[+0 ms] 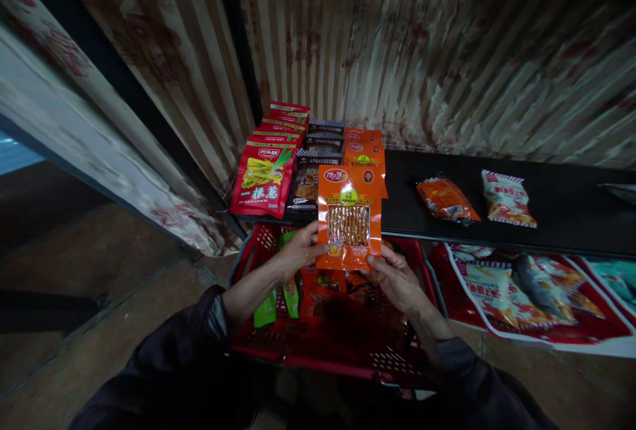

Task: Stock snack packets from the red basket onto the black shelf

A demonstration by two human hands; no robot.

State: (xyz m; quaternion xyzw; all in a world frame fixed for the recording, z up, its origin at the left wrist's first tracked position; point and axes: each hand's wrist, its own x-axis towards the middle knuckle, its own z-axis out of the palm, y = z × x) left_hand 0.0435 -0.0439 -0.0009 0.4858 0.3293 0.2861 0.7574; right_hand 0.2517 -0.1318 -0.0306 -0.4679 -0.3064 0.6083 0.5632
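Observation:
An orange snack packet (pixel 348 218) with a clear window showing brown strips is held up at the shelf's front edge. My left hand (pixel 303 248) pinches its lower left side, and my right hand (pixel 395 274) grips its lower right corner. Behind it stand more orange packets (pixel 365 145) in a row, partly hidden by the held one. To their left are dark packets (pixel 304 181) and red packets (pixel 263 178), each row one behind another. Below my hands, a red basket (pixel 318 360) contains orange packets (pixel 318 291) and green packets (pixel 265 309).
On the black shelf (pixel 397 185), an orange-and-black bag (pixel 447 199) and a white-and-red bag (pixel 507 198) lie to the right. Under it, a red bin (pixel 447 284) with a white rim holds several bags. A patterned curtain (pixel 397 52) hangs behind; a dark post (pixel 238 32) stands at the back left.

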